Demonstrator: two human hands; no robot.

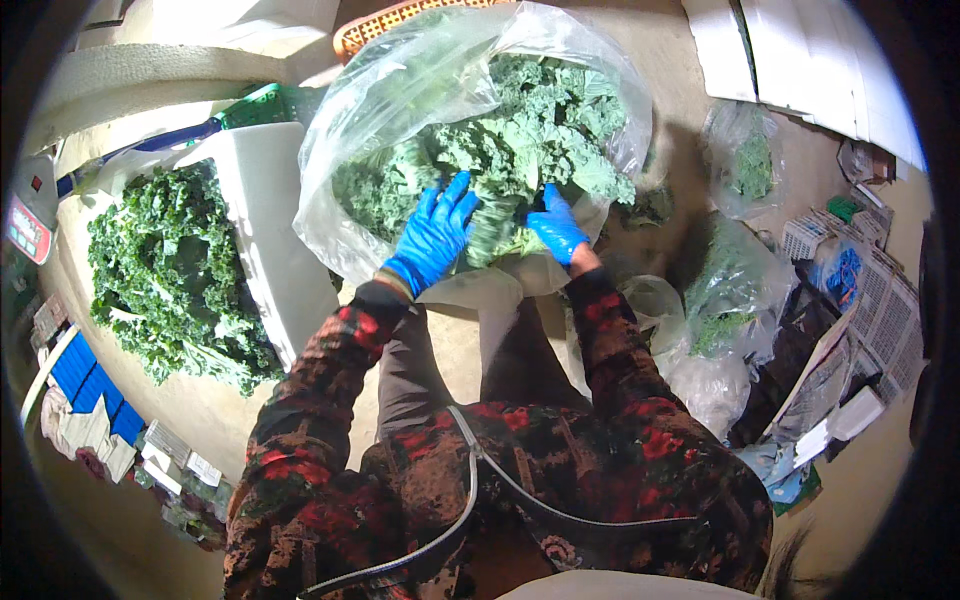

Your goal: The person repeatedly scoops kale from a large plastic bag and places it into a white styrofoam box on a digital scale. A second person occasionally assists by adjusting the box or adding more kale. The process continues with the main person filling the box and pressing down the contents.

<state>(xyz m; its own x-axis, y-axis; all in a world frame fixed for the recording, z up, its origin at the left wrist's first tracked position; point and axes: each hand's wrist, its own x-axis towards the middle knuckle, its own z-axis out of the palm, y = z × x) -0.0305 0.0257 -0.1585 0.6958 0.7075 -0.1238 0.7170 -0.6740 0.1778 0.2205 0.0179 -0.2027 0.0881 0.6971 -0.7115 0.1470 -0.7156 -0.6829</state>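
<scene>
A large clear plastic bag (322,202) full of curly kale (525,142) lies wide-mouthed before me. My left hand (435,236), in a blue glove, rests with extended fingers on the leaves at the bag's near side. Opposite it, my right hand (559,225), also gloved in blue, touches the kale near the right rim. Some of its fingers are hidden by the leaves and the hand's angle, so its grip is unclear. Between both hands a kale bunch (491,225) is blurred by motion.
Left of the bag, darker kale (176,270) is heaped against a white foam box (270,225). A scale (30,217) stands at the far left. Bagged greens (727,292) sit to the right, beside plastic crates (885,315). An orange basket (405,22) is behind the bag.
</scene>
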